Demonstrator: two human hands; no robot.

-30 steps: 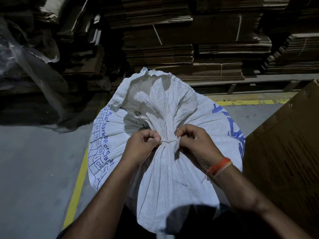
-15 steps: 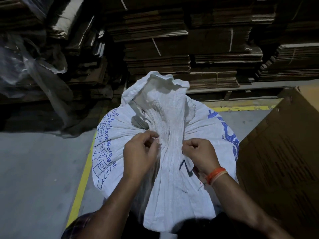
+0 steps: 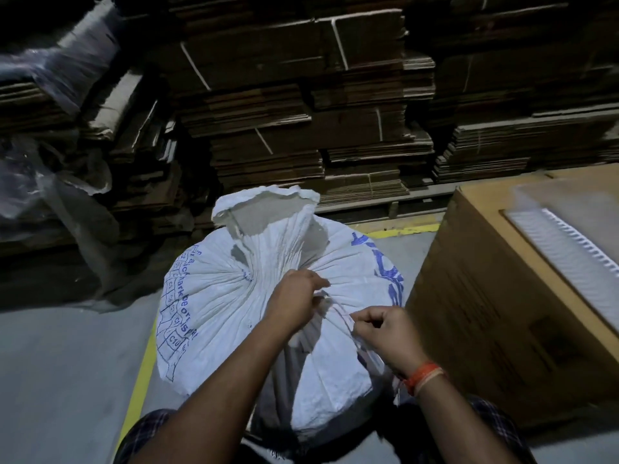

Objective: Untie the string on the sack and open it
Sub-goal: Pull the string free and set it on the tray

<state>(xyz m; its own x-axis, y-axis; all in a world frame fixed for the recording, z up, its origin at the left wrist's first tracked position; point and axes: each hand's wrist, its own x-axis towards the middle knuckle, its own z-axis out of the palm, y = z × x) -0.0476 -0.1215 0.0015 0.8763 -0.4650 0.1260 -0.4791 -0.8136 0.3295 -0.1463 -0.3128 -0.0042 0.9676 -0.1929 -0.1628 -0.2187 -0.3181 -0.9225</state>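
Note:
A full white woven sack point(image 3: 214, 296) with blue print stands on the floor in front of me, its gathered neck point(image 3: 278, 236) flaring up and slightly apart at the top. My left hand point(image 3: 294, 303) pinches the bunched cloth at the neck's base. My right hand point(image 3: 388, 333), with an orange band at the wrist, grips a thin pale string point(image 3: 348, 326) that runs from the neck down over the sack's near side. The knot itself is hidden between the two hands.
A large brown cardboard box point(image 3: 485, 313) stands close on the right with a white ribbed sheet point(image 3: 562, 242) on top. Stacks of flattened cartons point(image 3: 301, 112) fill the back. Crumpled clear plastic point(image 3: 50, 182) hangs at left. A yellow floor line point(image 3: 140, 380) runs beside the sack.
My right hand has pulled away to the right and toward me, drawing string out from the neck. The neck's top has loosened and gapes wider. The camera has swung right, showing more of the box.

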